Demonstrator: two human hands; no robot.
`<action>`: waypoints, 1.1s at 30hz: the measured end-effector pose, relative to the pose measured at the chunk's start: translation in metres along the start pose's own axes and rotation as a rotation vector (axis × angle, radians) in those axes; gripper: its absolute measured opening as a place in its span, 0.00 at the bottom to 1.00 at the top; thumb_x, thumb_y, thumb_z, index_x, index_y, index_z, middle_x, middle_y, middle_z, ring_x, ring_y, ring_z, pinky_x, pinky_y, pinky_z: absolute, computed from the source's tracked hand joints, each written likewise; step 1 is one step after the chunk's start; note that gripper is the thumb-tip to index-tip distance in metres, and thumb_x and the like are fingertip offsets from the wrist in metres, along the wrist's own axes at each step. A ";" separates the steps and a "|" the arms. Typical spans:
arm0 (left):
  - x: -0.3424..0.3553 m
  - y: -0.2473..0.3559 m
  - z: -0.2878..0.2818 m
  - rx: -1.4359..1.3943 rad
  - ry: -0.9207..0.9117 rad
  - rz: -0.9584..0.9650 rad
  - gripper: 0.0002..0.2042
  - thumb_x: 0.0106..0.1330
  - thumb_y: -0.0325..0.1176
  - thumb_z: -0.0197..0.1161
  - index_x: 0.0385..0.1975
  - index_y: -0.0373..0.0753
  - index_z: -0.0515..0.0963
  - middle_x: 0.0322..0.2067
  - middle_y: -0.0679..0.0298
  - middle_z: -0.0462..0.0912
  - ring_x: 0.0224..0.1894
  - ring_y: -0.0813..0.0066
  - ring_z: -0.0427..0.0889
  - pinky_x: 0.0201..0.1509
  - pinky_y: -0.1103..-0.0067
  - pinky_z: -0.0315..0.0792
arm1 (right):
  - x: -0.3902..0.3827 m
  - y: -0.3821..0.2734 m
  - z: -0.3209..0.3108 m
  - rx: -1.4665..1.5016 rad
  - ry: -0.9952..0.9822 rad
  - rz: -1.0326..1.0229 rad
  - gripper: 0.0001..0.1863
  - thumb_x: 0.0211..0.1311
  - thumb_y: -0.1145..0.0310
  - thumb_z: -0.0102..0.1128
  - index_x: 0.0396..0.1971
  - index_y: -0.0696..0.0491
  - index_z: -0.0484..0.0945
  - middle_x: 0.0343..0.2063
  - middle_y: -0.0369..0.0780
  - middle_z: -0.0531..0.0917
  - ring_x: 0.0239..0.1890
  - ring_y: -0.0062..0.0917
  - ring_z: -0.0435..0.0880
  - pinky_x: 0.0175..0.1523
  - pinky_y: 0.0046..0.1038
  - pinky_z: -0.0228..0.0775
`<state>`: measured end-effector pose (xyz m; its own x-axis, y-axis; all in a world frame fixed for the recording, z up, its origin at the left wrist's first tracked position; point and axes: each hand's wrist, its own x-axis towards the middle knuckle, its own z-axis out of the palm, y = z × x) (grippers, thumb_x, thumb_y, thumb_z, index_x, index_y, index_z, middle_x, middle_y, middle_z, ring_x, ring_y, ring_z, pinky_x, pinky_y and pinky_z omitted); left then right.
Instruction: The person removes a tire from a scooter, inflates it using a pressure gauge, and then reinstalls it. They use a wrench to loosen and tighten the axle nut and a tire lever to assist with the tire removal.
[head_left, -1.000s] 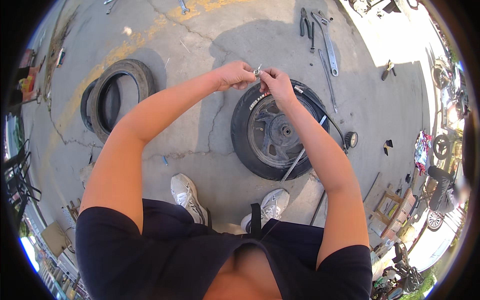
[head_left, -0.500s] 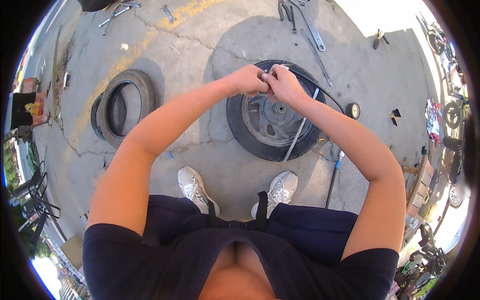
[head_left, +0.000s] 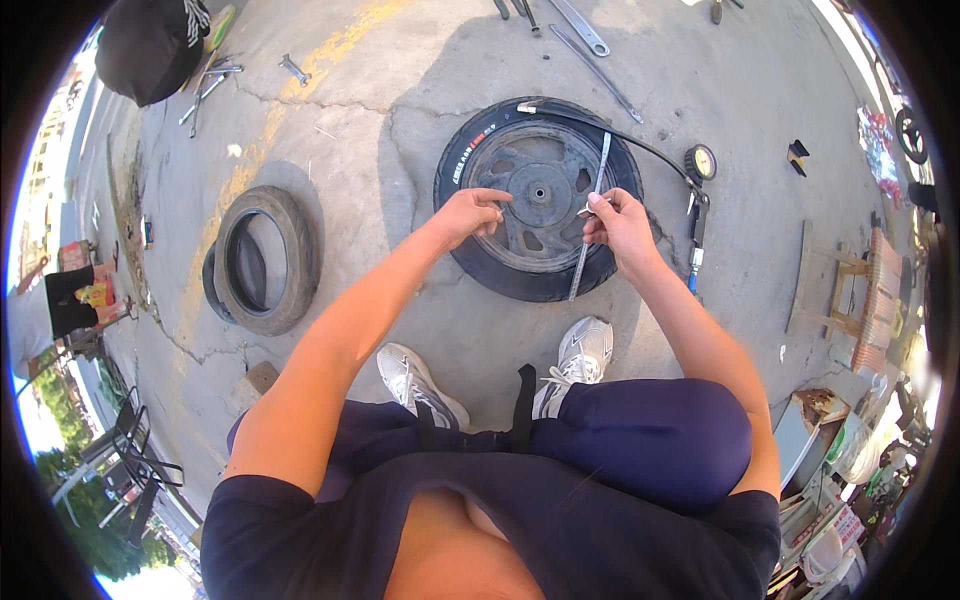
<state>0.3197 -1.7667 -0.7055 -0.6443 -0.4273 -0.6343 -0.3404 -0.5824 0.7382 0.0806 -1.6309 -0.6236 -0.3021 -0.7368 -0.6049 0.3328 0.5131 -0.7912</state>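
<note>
A wheel with a black tyre [head_left: 462, 250] and a dark grey rim lies flat on the ground ahead of me. My left hand [head_left: 470, 216] hovers at its near left side, index finger stretched out and the others loosely curled. At the right side, the thumb and fingers of my right hand [head_left: 618, 222] pinch a small silvery thing [head_left: 585, 211] too small to name. A thin metal strip [head_left: 578, 270] lies across the wheel beside that hand. The black air hose [head_left: 640, 143] runs over the tyre's far edge, its metal end [head_left: 527, 107] resting there, from an inflator gauge [head_left: 701, 162].
Two loose tyres [head_left: 303, 262] lie overlapped at left. Spanners [head_left: 294, 69] and a dark cap [head_left: 150, 50] are at far left, a long bar [head_left: 600, 75] beyond the wheel. A wooden stool [head_left: 850, 290] stands at right. Another person [head_left: 70, 300] is at the left edge.
My hands have left the hose end at the tyre's far edge and drawn apart, nearer to me. I now crouch lower, with my right knee raised into view.
</note>
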 end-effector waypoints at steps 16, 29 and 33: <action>0.005 -0.011 -0.011 0.772 0.225 0.399 0.09 0.59 0.23 0.60 0.38 0.32 0.83 0.32 0.58 0.84 0.30 0.71 0.84 0.38 0.77 0.76 | -0.019 0.062 0.025 0.001 -0.164 0.209 0.15 0.71 0.60 0.54 0.38 0.59 0.75 0.32 0.40 0.83 0.24 0.20 0.80 0.30 0.23 0.78; 0.008 -0.024 -0.017 1.007 0.215 0.630 0.09 0.56 0.23 0.62 0.36 0.35 0.84 0.31 0.57 0.83 0.34 0.62 0.83 0.41 0.74 0.76 | -0.015 0.054 0.021 0.506 -0.375 0.356 0.14 0.75 0.62 0.46 0.45 0.57 0.74 0.40 0.41 0.83 0.34 0.21 0.82 0.41 0.25 0.78; 0.008 -0.024 -0.019 1.009 0.216 0.627 0.12 0.55 0.23 0.63 0.39 0.35 0.84 0.32 0.56 0.83 0.35 0.62 0.83 0.41 0.73 0.76 | -0.010 0.051 0.019 0.449 -0.429 0.327 0.12 0.72 0.64 0.53 0.44 0.57 0.77 0.38 0.41 0.83 0.34 0.21 0.83 0.40 0.26 0.79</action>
<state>0.3355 -1.7695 -0.7324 -0.7938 -0.6056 -0.0560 -0.4537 0.5283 0.7177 0.1182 -1.6055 -0.6564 0.2247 -0.7316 -0.6436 0.7112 0.5747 -0.4049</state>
